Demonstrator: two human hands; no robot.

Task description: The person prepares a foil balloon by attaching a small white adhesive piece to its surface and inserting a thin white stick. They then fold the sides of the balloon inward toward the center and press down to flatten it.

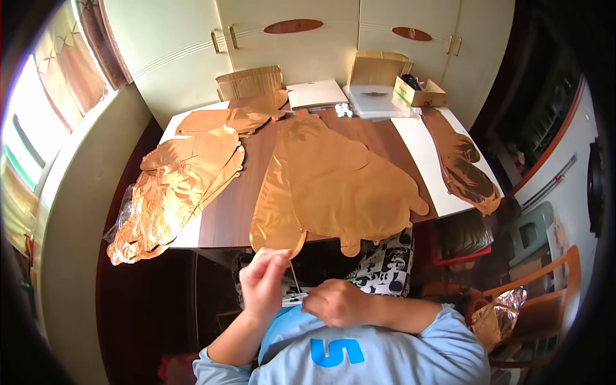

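A large flat copper-coloured foil balloon (340, 183) lies in front of me, its lower edge hanging slightly over the table's front edge. My left hand (264, 282) is closed in a pinch just below the balloon's lower left lobe. From its fingertips a thin pale strip (295, 276) runs down toward my right hand (337, 303). That hand is closed in front of my shirt, beside a small white piece (293, 299) at its fingertips. What exactly the right fingers grip is partly hidden.
More flat foil balloons lie in a left pile (186, 176), at the back left (237, 117) and at the right (462, 160). Along the back stand a white box (317, 94), clear plastic sheets (378, 102) and a small carton (420, 95). A wooden chair (536, 289) stands at right.
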